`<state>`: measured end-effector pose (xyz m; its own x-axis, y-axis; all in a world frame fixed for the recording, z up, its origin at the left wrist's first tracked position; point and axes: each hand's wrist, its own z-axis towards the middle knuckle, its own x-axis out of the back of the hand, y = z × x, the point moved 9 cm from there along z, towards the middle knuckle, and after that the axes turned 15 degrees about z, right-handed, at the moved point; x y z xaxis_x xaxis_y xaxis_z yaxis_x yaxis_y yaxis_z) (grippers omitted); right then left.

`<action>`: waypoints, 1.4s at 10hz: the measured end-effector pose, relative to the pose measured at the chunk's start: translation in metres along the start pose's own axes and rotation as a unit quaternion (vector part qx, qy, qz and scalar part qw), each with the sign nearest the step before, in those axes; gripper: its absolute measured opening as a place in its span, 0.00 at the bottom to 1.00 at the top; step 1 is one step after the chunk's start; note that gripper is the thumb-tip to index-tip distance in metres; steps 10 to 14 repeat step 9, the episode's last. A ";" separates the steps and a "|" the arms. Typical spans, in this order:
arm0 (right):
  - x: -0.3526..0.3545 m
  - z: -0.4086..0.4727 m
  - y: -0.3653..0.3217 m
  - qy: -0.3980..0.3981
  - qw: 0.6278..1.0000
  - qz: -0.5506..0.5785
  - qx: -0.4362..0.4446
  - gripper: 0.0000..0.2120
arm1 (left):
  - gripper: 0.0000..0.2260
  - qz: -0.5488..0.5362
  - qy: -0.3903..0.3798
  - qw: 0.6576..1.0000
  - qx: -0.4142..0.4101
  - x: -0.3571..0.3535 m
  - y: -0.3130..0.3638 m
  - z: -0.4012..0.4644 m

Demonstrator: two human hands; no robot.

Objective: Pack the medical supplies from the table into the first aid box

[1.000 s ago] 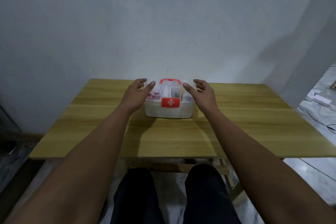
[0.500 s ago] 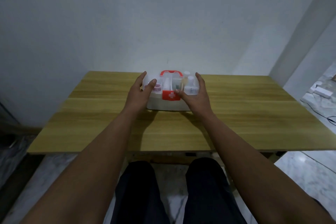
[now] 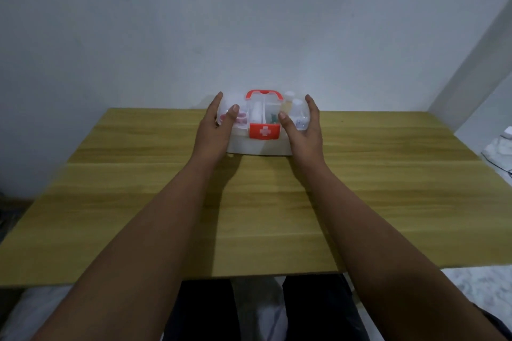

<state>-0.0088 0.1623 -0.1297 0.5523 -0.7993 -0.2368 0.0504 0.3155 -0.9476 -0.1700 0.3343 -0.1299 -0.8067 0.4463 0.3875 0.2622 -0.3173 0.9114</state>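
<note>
A white first aid box [image 3: 260,147] with a clear lid, a red handle and a red latch bearing a white cross stands near the far edge of the wooden table [image 3: 263,202]. Through the lid I make out small bottles on the right and pink items on the left. My left hand [image 3: 213,130] clasps the box's left end, thumb on the lid. My right hand [image 3: 303,131] clasps its right end the same way. No loose supplies are visible on the table.
A pale wall rises just behind the table's far edge. My knees in dark trousers show under the near edge. White objects and a cable lie on the floor at the far right.
Both hands have closed in from hovering beside the box to gripping its two ends. The camera view has shifted slightly.
</note>
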 end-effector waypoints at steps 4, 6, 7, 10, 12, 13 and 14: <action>-0.002 0.072 0.023 0.025 0.998 0.012 0.053 0.41 | 0.30 -0.002 0.018 1.000 -0.024 -0.025 -0.008 0.071; -0.005 0.069 0.019 0.013 1.000 -0.006 0.021 0.41 | 0.30 0.027 0.013 0.999 -0.017 -0.020 0.001 0.065; -0.008 0.061 0.000 -0.010 0.998 -0.063 -0.013 0.40 | 0.31 0.124 -0.001 0.992 -0.010 -0.014 0.013 0.056; -0.006 0.047 -0.052 -0.028 0.975 -0.217 -0.039 0.47 | 0.33 0.265 0.019 0.963 -0.044 0.005 0.077 0.031; -0.006 0.047 -0.052 -0.028 0.975 -0.217 -0.039 0.47 | 0.33 0.265 0.019 0.963 -0.044 0.005 0.077 0.031; -0.006 0.047 -0.052 -0.028 0.975 -0.217 -0.039 0.47 | 0.33 0.265 0.019 0.963 -0.044 0.005 0.077 0.031; -0.006 0.047 -0.052 -0.028 0.975 -0.217 -0.039 0.47 | 0.33 0.265 0.019 0.963 -0.044 0.005 0.077 0.031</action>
